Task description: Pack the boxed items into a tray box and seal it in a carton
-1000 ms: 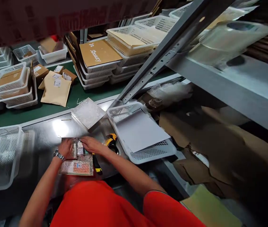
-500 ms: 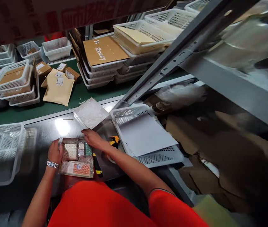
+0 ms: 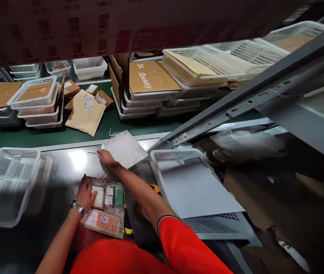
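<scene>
A shallow box [image 3: 104, 230] lies in front of me. It holds several bubble-wrapped packs: an orange one [image 3: 109, 223], a green one [image 3: 118, 195] and pale ones. My left hand [image 3: 85, 196] rests on its left side with fingers spread, the thumb over a pale pack [image 3: 98, 197]. Beyond the box, my right hand [image 3: 106, 157] reaches to a flat white lid-like piece [image 3: 126, 149] with loose white strands at its edge. Its fingers are bent together at that piece's left edge. A thin brown stick [image 3: 92, 153] lies by the fingertips.
A white basket [image 3: 36, 160] stands left. To the right, another basket [image 3: 176, 152] carries a white sheet [image 3: 198, 190]. Yellow-black tools [image 3: 128, 227] show beside the box. Behind, a green belt [image 3: 93, 137] bears parcels [image 3: 86, 114] and stacked baskets. A metal post [image 3: 221, 110] slants across.
My right hand has left the box's top right corner and moved forward to the white piece. My left hand has slid onto the packs. The view has shifted.
</scene>
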Demonstrator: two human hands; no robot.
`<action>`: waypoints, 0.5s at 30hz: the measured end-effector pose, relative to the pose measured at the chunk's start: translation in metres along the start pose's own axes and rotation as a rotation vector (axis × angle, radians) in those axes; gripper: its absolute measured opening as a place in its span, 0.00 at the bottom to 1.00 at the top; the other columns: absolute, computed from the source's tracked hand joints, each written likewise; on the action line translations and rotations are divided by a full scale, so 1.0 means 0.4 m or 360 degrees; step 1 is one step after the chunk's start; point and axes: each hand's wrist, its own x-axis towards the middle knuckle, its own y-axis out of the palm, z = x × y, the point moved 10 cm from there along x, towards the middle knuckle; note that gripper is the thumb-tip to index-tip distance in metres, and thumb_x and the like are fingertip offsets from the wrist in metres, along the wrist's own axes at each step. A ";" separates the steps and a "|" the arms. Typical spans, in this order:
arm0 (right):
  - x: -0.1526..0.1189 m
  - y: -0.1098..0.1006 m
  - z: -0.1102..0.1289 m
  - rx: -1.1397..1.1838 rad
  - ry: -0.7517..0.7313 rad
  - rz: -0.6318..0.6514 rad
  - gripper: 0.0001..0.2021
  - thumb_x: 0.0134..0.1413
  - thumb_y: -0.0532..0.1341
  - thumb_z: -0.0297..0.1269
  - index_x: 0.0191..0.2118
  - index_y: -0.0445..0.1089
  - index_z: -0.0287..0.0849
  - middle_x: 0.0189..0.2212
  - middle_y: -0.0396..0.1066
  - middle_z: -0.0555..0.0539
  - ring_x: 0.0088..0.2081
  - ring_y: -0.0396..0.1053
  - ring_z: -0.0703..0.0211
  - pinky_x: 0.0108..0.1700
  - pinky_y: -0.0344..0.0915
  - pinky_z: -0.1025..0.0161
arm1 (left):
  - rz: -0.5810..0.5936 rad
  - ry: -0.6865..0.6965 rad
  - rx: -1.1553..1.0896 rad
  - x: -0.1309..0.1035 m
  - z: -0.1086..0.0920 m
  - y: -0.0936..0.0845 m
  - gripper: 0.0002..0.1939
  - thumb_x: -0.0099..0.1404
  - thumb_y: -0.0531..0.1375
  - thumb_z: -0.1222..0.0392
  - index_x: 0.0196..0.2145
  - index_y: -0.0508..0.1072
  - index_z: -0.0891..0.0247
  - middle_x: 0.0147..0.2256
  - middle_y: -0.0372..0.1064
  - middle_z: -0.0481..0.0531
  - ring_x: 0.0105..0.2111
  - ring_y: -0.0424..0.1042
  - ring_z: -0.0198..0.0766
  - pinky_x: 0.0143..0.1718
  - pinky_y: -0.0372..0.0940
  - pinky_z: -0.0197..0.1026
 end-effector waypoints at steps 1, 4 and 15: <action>0.033 0.000 -0.001 -0.0044 0.0050 -0.0013 0.24 0.79 0.56 0.25 0.70 0.81 0.34 0.67 0.82 0.29 0.66 0.78 0.43 0.69 0.70 0.58 | -0.0013 0.0014 -0.0010 -0.014 0.008 0.012 0.37 0.82 0.60 0.50 0.83 0.70 0.63 0.85 0.60 0.71 0.86 0.59 0.67 0.84 0.63 0.73; 0.112 0.018 0.016 -0.0141 0.0146 -0.0024 0.22 0.79 0.60 0.27 0.69 0.81 0.32 0.71 0.78 0.25 0.64 0.79 0.43 0.65 0.72 0.59 | -0.0069 0.0027 -0.0043 -0.040 0.026 0.040 0.34 0.83 0.60 0.50 0.81 0.73 0.58 0.85 0.61 0.69 0.85 0.63 0.67 0.82 0.67 0.74; 0.026 -0.216 -0.235 -0.0272 0.0346 -0.0323 0.23 0.88 0.56 0.35 0.76 0.77 0.37 0.73 0.76 0.33 0.69 0.76 0.46 0.73 0.69 0.56 | -0.0580 0.0085 -0.0379 -0.026 0.031 -0.079 0.33 0.85 0.58 0.49 0.81 0.67 0.58 0.84 0.59 0.72 0.85 0.61 0.67 0.83 0.65 0.79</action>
